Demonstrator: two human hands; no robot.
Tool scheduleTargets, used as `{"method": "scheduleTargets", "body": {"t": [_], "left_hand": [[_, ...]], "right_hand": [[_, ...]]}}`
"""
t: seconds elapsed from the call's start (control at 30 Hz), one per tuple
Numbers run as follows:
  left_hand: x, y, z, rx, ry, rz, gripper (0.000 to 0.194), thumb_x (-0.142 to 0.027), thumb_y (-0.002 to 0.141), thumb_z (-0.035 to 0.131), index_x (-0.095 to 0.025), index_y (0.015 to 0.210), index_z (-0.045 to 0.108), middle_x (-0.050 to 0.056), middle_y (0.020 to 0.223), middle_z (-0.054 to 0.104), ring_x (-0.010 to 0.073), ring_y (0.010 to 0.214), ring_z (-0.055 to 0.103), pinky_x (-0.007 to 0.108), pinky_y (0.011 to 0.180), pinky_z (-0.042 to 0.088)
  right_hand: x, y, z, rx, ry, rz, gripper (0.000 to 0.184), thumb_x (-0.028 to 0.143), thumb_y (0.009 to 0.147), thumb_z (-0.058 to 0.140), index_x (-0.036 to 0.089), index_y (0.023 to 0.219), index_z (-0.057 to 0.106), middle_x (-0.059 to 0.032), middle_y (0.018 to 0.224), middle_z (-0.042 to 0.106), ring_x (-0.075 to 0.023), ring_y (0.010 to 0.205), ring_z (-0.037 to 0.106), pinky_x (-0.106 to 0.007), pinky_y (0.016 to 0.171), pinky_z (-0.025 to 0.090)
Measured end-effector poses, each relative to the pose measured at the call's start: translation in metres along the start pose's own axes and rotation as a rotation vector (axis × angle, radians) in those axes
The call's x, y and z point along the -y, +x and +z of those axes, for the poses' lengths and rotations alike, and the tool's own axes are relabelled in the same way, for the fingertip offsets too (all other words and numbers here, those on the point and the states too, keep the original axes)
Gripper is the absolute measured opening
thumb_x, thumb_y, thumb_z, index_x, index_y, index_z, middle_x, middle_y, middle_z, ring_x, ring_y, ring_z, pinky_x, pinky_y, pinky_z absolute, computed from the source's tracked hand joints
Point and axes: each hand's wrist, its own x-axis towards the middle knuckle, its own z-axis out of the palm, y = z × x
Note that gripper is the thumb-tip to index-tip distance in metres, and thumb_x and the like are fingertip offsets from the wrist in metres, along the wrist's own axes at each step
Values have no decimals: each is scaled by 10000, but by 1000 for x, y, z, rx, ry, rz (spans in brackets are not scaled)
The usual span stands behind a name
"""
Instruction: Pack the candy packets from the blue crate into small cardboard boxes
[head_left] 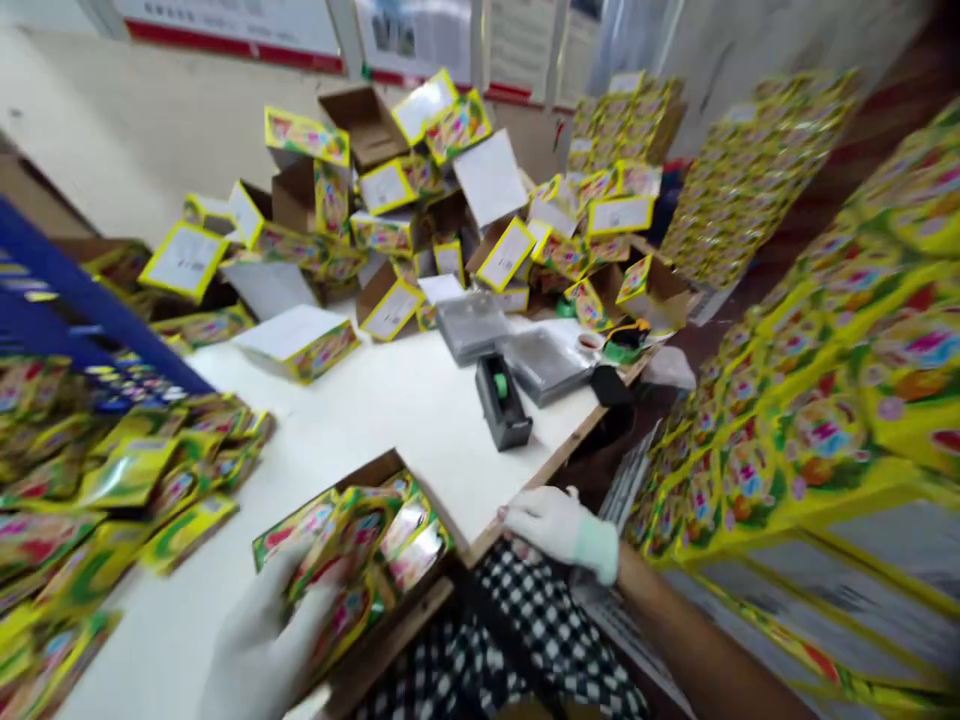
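- My left hand (pixel 262 640) wears a white glove. It is down on the shiny yellow packs (pixel 352 545), which sit in a brown box (pixel 375 465). I can see it touching them, but I cannot tell if it is gripping one.
- The box sits at the near edge of the white table (pixel 420 420).
- My right hand (pixel 559 530) wears a white glove too. It lies loose and open by the table edge, and it holds nothing.
- A checked cloth (pixel 525 630) is just below the table edge.
- To me, the work right now looks like handling the packs in the box. They look slippery, so a soft, sure hold is called for.
- A big pile of loose packs (pixel 127 480) lies on the table to the left.
- Farther off are a black block (pixel 502 400) with a green part and a heap of yellow boxes (pixel 390 190).
- Tall stacks of yellow boxes (pixel 825 400) stand to the right.
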Motion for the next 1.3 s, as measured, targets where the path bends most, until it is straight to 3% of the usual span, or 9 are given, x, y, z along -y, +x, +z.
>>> {"method": "scheduleTargets", "body": {"t": [0.17, 0.27, 0.33, 0.47, 0.7, 0.9, 1.03, 1.17, 1.3], "left_hand": [[-8, -16, 19, 71, -99, -66, 447, -599, 798, 565, -209, 1003, 634, 32, 928, 735, 223, 820, 675, 287, 700, 545], [-11, -16, 23, 60, -114, -59, 397, -558, 804, 581, -203, 976, 624, 18, 879, 714, 206, 804, 653, 277, 720, 536], [-9, -18, 23, 63, -140, -66, 394, -546, 812, 583, -197, 991, 617, 20, 886, 709, 205, 819, 649, 283, 750, 536], [-6, -21, 24, 71, -169, -71, 405, -531, 826, 574, -193, 1046, 619, 37, 985, 722, 220, 915, 657, 298, 817, 533], [-12, -20, 23, 117, -210, -36, 317, -454, 873, 564, -210, 1064, 632, 18, 1031, 725, 203, 942, 661, 291, 849, 522], [-24, -30, 17, 181, -135, 6, 279, -411, 873, 579, -212, 1048, 664, 58, 980, 731, 222, 868, 663, 348, 811, 537], [-30, -42, 12, 304, -136, 110, 222, -317, 873, 592, -230, 1058, 678, 59, 1000, 728, 212, 900, 666, 339, 838, 535], [-24, -50, 3, 183, -158, 87, 267, -345, 905, 578, -224, 1133, 647, 60, 1051, 720, 207, 936, 666, 336, 845, 538], [5, -47, -14, -88, -76, 41, 287, -376, 912, 567, -207, 1135, 629, 77, 1088, 693, 203, 953, 656, 336, 864, 531]], "right_hand": [[-52, -17, 48, 142, -220, 64, 429, 533, 902, 515, 151, 773, 662, 3, 610, 568, -123, 587, 471, -246, 553, 302], [-53, -13, 83, 95, -43, 91, 330, 432, 879, 571, 145, 1006, 672, 46, 605, 528, -102, 561, 417, -230, 522, 264], [-47, -12, 90, 78, -29, 42, 255, 346, 886, 538, 143, 915, 689, 40, 604, 530, -99, 569, 424, -230, 530, 272], [-31, -31, 65, 146, -267, -98, 276, 289, 901, 476, 207, 836, 732, -5, 784, 704, -144, 731, 593, -245, 641, 363], [-3, -59, -1, 537, -937, 128, 211, 191, 762, 610, 213, 853, 799, -144, 907, 764, -338, 896, 714, -385, 735, 511], [53, -20, -7, -32, -597, -519, 518, 292, 873, 543, 236, 1388, 560, -106, 1369, 596, -276, 1229, 578, -384, 1026, 473], [96, 6, 14, 59, -634, -761, 364, 242, 940, 439, 240, 1240, 644, -102, 1128, 674, -224, 988, 648, -310, 844, 519], [117, 29, 18, 207, -797, -695, 268, 245, 931, 487, 241, 1096, 698, -71, 948, 688, -203, 851, 657, -289, 750, 496], [137, 65, 16, 275, -1007, -386, 194, 251, 872, 606, 212, 995, 751, -86, 929, 725, -252, 864, 688, -333, 752, 490]]}}
